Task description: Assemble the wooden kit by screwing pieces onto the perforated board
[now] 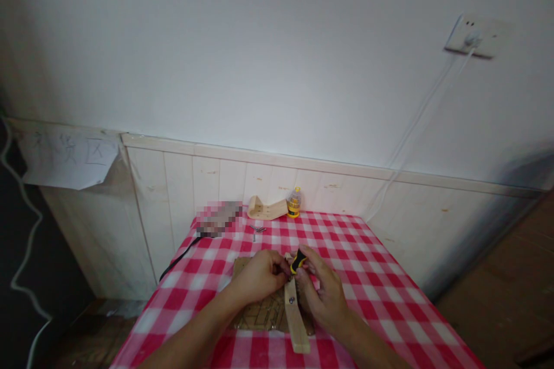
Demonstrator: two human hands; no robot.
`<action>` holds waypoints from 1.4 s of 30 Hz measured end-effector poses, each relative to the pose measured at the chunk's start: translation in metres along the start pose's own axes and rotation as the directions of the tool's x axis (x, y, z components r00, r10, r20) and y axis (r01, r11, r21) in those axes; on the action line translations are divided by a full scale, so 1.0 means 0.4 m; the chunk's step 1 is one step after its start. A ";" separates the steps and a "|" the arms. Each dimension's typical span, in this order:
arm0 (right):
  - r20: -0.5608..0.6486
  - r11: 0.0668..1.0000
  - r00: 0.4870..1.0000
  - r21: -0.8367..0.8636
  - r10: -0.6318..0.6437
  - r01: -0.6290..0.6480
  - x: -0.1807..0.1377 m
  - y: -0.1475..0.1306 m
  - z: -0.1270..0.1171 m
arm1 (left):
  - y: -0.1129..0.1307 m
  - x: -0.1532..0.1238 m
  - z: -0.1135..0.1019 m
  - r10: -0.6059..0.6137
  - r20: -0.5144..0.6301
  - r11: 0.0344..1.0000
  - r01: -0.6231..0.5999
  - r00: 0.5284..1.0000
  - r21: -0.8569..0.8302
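My right hand (326, 297) is closed around a short black and yellow screwdriver (298, 262), tilted over a pale wooden piece (297, 323). Close beside it, my left hand (261, 275) has thumb and fingers pinched together near the screwdriver's lower end. Whatever lies between those fingertips is hidden. The long, slightly bent wooden piece points toward me, and a round metal fastener (291, 300) sits in its middle. Underneath is a brown board or cardboard sheet (258, 318) with dark lines on it.
A curved wooden part (269, 210) and a clear bottle with yellow cap and base (294, 204) stand at the table's back edge. Several loose screws (258, 229) lie before them. A blurred flat object (223, 218) with a black strap (180, 255) occupies the back left. Red-white checked cloth (367, 277) covers the table.
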State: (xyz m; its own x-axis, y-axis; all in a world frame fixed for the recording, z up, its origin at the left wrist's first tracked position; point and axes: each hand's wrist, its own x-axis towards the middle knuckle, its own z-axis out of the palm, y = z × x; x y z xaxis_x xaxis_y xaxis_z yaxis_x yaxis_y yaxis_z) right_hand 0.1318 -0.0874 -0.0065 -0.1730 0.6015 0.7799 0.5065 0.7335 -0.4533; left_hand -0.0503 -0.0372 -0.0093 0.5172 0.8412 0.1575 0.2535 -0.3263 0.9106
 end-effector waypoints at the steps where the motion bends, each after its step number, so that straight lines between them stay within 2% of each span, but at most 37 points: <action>1: -0.008 1.000 1.000 -0.002 0.002 -0.002 0.000 0.002 0.001 | -0.002 0.000 0.001 0.002 0.000 1.000 -0.002 1.000 -0.005; 12: -0.062 0.997 0.998 -0.073 -0.031 0.027 0.010 -0.007 -0.002 | 0.003 0.000 0.003 -0.016 0.006 1.000 0.016 1.000 -0.015; 35: -0.068 0.998 0.997 -0.063 -0.032 0.028 0.012 -0.003 0.005 | 0.023 -0.006 0.000 -0.034 -0.017 0.999 0.034 0.999 0.020; 42: -0.056 0.995 0.995 -0.067 -0.077 0.074 0.015 -0.010 0.002 | 0.035 -0.007 -0.004 -0.025 -0.013 0.999 0.025 1.000 0.032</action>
State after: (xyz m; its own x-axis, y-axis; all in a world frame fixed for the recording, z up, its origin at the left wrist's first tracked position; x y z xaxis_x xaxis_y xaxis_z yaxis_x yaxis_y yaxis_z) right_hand 0.1279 -0.0864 -0.0006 -0.1642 0.5244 0.8355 0.5477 0.7529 -0.3649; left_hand -0.0496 -0.0433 0.0035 0.5001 0.8546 0.1397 0.2928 -0.3187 0.9015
